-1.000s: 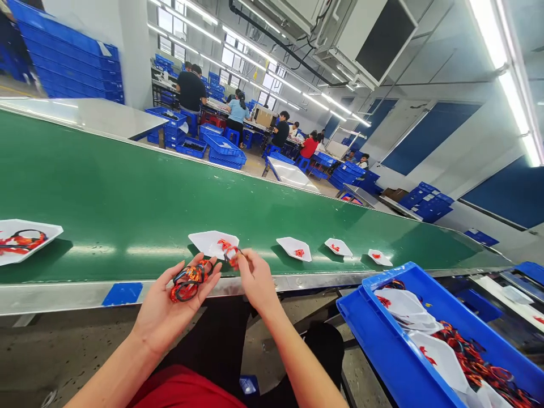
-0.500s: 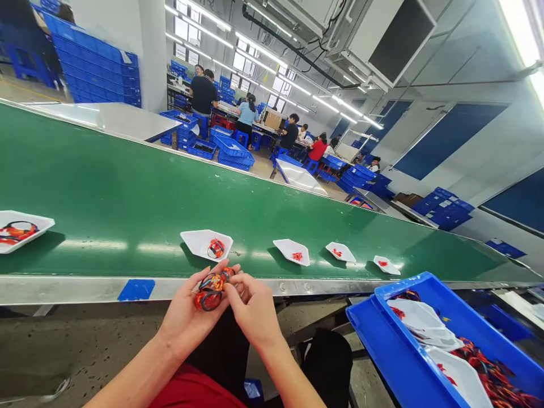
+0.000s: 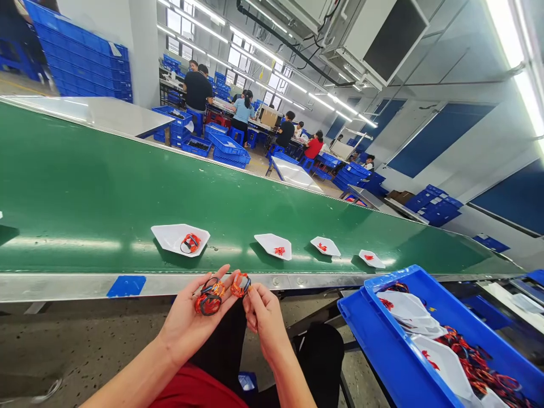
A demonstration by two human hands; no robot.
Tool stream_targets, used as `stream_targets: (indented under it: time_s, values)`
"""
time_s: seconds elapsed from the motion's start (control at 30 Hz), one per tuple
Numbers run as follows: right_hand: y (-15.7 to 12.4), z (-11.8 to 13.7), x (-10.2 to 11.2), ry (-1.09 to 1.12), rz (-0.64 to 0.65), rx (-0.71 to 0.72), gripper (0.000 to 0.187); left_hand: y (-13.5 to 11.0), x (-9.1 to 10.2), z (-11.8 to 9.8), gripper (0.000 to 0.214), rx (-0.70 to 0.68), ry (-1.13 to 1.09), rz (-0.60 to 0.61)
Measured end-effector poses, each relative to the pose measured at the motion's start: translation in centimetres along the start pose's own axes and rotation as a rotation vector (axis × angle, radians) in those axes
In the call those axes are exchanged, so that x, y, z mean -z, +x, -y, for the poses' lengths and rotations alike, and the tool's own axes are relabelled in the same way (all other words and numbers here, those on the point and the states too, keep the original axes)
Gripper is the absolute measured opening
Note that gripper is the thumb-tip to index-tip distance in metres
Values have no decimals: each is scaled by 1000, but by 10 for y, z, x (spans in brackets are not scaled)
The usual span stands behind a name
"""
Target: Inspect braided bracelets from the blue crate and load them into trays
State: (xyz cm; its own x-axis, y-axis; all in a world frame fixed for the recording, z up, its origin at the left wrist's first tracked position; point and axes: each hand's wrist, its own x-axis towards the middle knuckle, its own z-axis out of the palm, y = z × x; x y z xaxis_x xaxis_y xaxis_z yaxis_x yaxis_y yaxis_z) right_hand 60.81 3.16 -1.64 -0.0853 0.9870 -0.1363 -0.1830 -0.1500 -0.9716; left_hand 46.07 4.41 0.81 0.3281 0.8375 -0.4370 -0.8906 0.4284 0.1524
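My left hand (image 3: 187, 317) is turned palm up, its fingers curved under red, orange and black coiled wire bundles (image 3: 209, 297). Between the thumb and fingertips of my right hand (image 3: 264, 310) is another small wire coil (image 3: 241, 285), pinched at its right side just beyond my left fingertips. Both hands are over the near metal edge of a green conveyor belt (image 3: 127, 192). Closest to them on the belt is a white tray (image 3: 165, 238) with a red and black wire coil in it. Another white tray (image 3: 266, 243) carries small red pieces.
Two more white trays (image 3: 334, 246) lie farther right on the belt. At my right stands a blue crate (image 3: 361, 317) with white trays and many loose wires. A blue patch (image 3: 126, 286) marks the metal rail (image 3: 63, 286). People work at tables beyond the belt.
My right hand has drawn one wire coil apart from the bunch, to the right. The trays have shifted left in view, and the leftmost has almost left the picture.
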Motion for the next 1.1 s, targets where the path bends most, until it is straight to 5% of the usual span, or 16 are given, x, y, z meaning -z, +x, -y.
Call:
stream_targets:
  time_s: [0.27, 0.47, 0.57, 0.67, 0.87, 0.97, 1.1]
  values:
    - [-1, 0, 7, -128, -27, 67, 29, 1, -2, 4, 42, -8, 22, -29]
    - [33, 46, 27, -787, -243, 437, 22, 7, 0, 5, 42, -10, 48, 15]
    - [56, 65, 34, -1014, -292, 505, 20, 6, -1, 5, 40, -18, 74, 1]
    - [52, 67, 27, -999, -271, 510, 24, 6, -2, 5, 39, -20, 90, -14]
    - [-12, 35, -8, -812, -15, 375, 21, 9, -3, 12, 32, 3, 120, -10]
    - [-25, 21, -16, -849, -28, 416, 37, 9, -6, 18, 29, 40, 144, -29]
    - [-24, 12, -14, -736, -81, 378, 27, 7, -6, 23, 24, 50, 170, -25]
